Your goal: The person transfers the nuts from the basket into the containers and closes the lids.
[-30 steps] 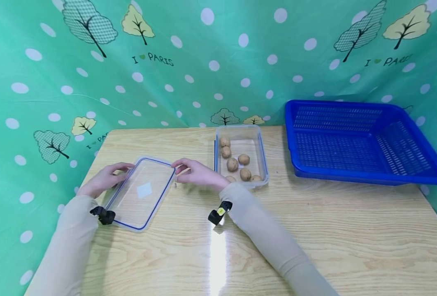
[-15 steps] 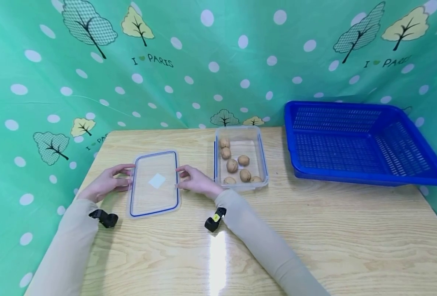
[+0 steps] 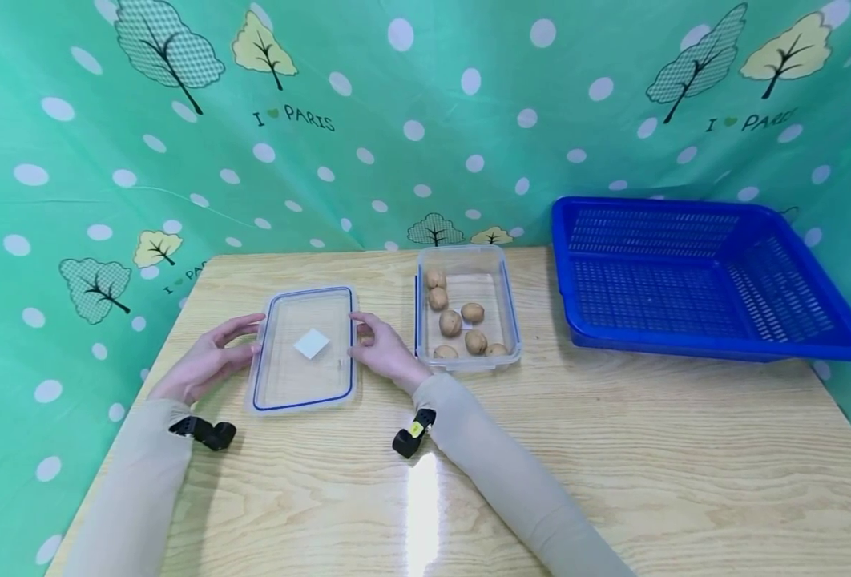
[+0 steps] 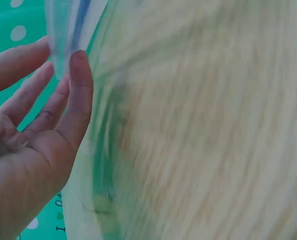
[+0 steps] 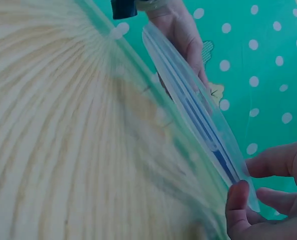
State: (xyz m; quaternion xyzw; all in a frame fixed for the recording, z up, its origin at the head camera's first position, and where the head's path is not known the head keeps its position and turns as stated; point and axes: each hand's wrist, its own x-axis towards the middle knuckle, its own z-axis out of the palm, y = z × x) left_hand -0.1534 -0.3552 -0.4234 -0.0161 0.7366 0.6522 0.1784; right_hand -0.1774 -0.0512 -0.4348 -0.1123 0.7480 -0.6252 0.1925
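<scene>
A clear plastic lid (image 3: 303,377) with a blue seal line and a small white square label (image 3: 312,344) is between both hands at the left of the table. My left hand (image 3: 212,357) pinches its left edge; in the left wrist view the thumb and fingers (image 4: 80,75) close on the rim. On the opposite edge, my right hand (image 3: 385,350) holds the lid between thumb and fingers, as the right wrist view also shows the lid (image 5: 193,110) edge-on. Right of it stands an open clear box (image 3: 515,328) with several walnuts (image 3: 450,323) inside.
A large blue plastic basket (image 3: 685,346) stands at the back right. Behind the wooden table (image 3: 613,465) hangs a green dotted cloth (image 3: 368,96), which also runs down the left side. Black wrist cameras (image 3: 212,434) sit on both sleeves.
The lid has turned from a slant to nearly straight and shifted right and a little away. My right hand has followed its right edge. Box, walnuts and basket have stayed in place.
</scene>
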